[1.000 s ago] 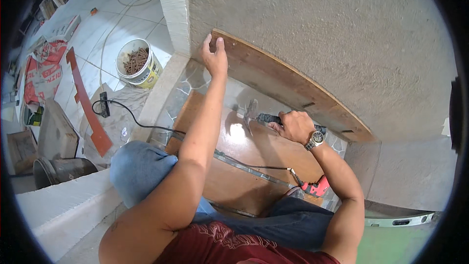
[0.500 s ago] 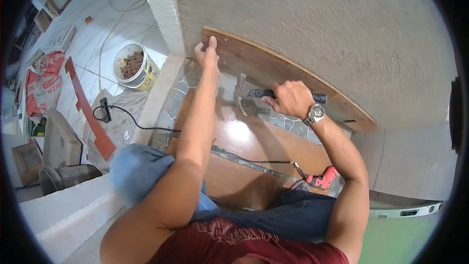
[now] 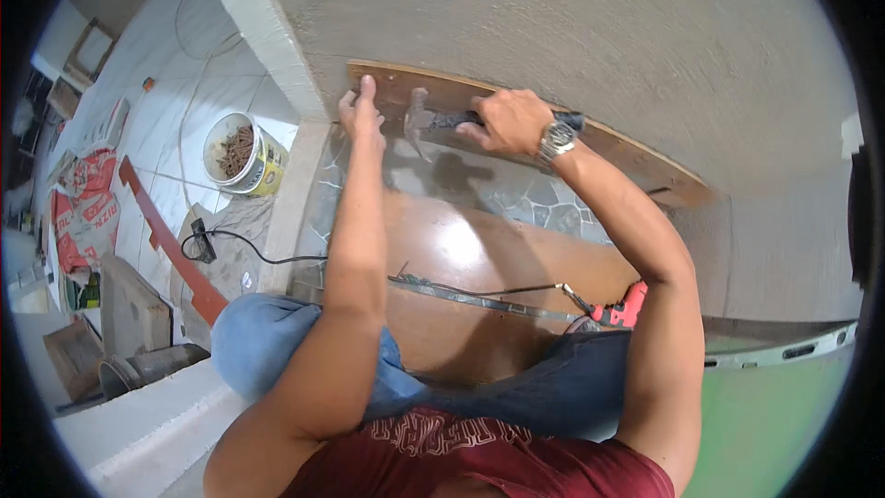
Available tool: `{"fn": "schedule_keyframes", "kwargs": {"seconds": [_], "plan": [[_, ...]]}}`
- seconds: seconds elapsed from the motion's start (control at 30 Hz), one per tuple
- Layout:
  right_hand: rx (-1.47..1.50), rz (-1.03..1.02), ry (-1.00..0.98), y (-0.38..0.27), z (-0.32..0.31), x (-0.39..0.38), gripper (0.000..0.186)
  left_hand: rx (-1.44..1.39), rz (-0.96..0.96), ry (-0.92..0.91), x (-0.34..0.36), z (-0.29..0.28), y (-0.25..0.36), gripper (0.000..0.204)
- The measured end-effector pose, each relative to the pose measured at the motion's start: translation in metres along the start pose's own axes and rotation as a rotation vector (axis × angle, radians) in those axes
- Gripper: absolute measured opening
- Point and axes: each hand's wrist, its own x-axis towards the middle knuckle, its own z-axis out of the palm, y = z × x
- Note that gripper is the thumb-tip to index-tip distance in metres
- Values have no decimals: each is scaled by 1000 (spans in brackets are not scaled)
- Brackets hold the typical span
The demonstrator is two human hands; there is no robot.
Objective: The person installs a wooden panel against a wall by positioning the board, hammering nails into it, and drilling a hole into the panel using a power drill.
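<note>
- In the head view, we find the wrist end of the claw hammer [image 3: 417,124] plain enough, but the right hand [image 3: 510,122] covers the middle of its black handle.
- We cannot tell whether the hammer's head touches the wooden board [image 3: 636,162] behind it; the right hand and forearm hide part of that board too.
- The red power tool [image 3: 625,308] is partly covered by the right forearm, so we cannot make out its exact kind.
- The spirit level [image 3: 784,351] disappears behind the right arm at its left end.
- Brown pieces in the white bucket [image 3: 270,164] are too small for us to identify.
- We see the right hand clenched around the hammer handle, whose butt shows past the wristwatch [image 3: 559,136].
- The left hand [image 3: 362,116] is at the board's left end, thumb raised against its face; whether it grips or merely presses, we cannot tell.
- The hammer's head lies between the hands, just right of the left one, and the board runs along the plastered wall [image 3: 572,28] beyond both.
</note>
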Motion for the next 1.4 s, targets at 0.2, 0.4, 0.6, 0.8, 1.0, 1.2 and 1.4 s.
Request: {"fn": "schedule_keyframes", "kwargs": {"seconds": [0.2, 0.4, 0.6, 0.8, 1.0, 1.2, 1.4], "plan": [[122, -4, -145, 1, 25, -68, 59, 385, 291, 403, 6, 12, -17, 85], [140, 28, -277, 15, 108, -142, 46, 74, 517, 152, -11, 37, 13, 76], [167, 158, -371, 34, 122, -183, 46, 187, 600, 258, -6, 40, 8, 83], [182, 131, -385, 22, 124, -166, 44, 115, 455, 86, -12, 31, 26, 69], [228, 87, -387, 12, 148, -156, 42, 70, 603, 159, 16, 27, 12, 55], [347, 40, -378, 13, 205, -167, 43, -62, 462, 239, 18, 28, -6, 51], [338, 49, -212, 27, 250, -200, 29, -42, 378, 181, -14, 43, 0, 65]]}}
